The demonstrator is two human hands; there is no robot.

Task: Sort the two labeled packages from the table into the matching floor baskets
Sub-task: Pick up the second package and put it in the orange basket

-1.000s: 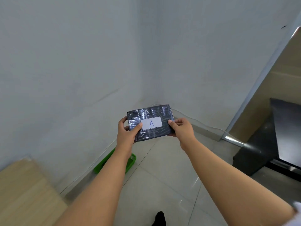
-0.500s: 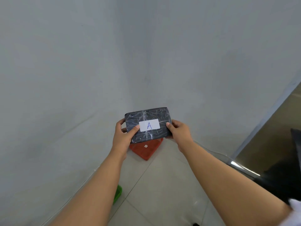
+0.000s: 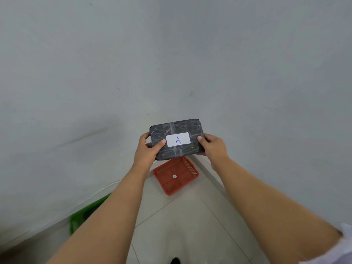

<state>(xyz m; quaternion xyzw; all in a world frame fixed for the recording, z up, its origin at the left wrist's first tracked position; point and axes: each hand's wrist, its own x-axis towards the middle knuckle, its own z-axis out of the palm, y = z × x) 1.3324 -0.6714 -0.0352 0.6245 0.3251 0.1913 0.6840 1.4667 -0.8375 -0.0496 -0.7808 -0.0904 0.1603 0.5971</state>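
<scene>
A dark grey wrapped package [image 3: 177,149] with a white label marked "A" is held out in front of me at chest height. My left hand [image 3: 147,152] grips its left end and my right hand [image 3: 213,147] grips its right end. Below and just behind the package, a red mesh basket [image 3: 187,182] sits on the floor in the room's corner, with a small white tag on its bottom. A green basket [image 3: 83,216] stands on the floor along the left wall, partly hidden by my left forearm.
Grey walls meet in a corner straight ahead. Light floor tiles [image 3: 181,225] spread between the two baskets and me. A white cable [image 3: 95,195] runs along the base of the left wall. The dark tip of a shoe [image 3: 175,261] shows at the bottom edge.
The view has swung left and down toward the corner. The red basket has come fully into view below the package, and the doorway and dark furniture at right have left the frame.
</scene>
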